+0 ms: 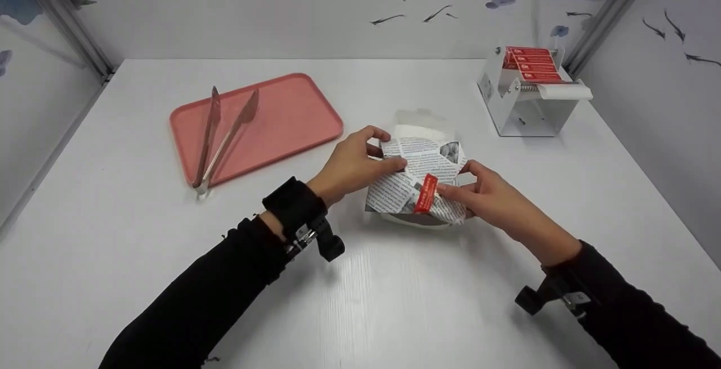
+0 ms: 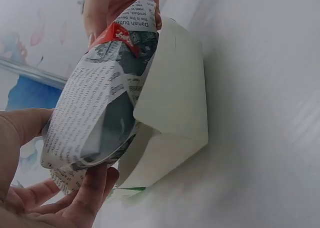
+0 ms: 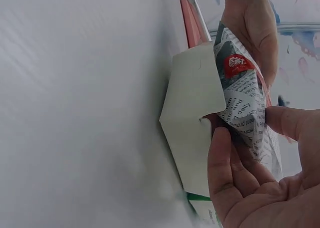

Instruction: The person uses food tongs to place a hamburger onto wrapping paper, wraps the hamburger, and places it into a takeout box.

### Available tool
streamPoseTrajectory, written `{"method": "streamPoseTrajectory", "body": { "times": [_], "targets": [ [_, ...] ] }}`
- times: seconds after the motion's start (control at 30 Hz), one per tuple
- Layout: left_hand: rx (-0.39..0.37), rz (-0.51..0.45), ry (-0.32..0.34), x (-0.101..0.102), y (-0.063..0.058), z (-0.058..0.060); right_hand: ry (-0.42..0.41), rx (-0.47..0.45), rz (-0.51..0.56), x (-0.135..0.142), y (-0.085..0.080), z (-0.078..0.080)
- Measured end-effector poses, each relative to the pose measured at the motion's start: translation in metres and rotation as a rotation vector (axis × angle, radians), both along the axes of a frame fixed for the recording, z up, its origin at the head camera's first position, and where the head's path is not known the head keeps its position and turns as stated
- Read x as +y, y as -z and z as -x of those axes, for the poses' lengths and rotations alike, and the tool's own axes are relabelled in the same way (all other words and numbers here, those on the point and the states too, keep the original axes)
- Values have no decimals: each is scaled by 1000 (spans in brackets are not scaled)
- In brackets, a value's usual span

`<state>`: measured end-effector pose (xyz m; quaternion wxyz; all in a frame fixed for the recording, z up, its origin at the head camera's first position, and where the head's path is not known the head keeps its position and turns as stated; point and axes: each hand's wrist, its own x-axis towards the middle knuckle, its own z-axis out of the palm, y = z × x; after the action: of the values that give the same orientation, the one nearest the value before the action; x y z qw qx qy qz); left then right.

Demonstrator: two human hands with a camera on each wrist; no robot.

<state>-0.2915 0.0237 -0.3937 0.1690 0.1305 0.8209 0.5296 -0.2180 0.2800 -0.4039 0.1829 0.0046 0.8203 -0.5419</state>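
Observation:
A parcel wrapped in newsprint paper (image 1: 419, 158), with a red sticker (image 1: 426, 193) across its fold, is at the mouth of an open white paper box (image 2: 175, 87). My left hand (image 1: 360, 158) grips the parcel's left side, thumb on top and fingers underneath. On the opposite side my right hand (image 1: 484, 194) pinches the parcel, its thumb beside the sticker. In the right wrist view, the right fingertips (image 3: 220, 138) reach between the parcel and the box (image 3: 195, 102) wall. The wrapping hides what is inside it.
Behind on the left lies a pink tray (image 1: 293, 115), with metal tongs (image 1: 231, 132) resting across its left end. At the back right stands a white dispenser (image 1: 524, 110) carrying a roll of red stickers (image 1: 535, 65). Printed walls border the white table (image 1: 338, 301).

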Motion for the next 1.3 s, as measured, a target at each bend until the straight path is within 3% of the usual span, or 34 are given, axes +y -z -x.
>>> {"method": "streamPoseTrajectory", "body": {
  "times": [0.23, 0.43, 0.77, 0.9, 1.0, 1.17, 1.3],
  "targets": [
    [52, 79, 48, -2, 3, -1, -37, 78, -166, 1, -1, -2],
    [144, 106, 100, -3, 5, -2, -27, 116, -180, 5, -3, -2],
    [363, 319, 248, -1, 11, -4, -56, 239, -427, 8, 0, -2],
    [397, 352, 288, -3, 11, -6, -35, 270, -515, 12, 0, -4],
    [410, 342, 351, -8, 11, -7, -19, 351, -505, 15, 0, -8],
    [429, 319, 480, -22, 13, -13, -159, 562, -481, 20, 8, -11],
    [477, 346, 523, -25, 18, -23, -260, 562, -477, 25, 14, -9]
  ]
}}
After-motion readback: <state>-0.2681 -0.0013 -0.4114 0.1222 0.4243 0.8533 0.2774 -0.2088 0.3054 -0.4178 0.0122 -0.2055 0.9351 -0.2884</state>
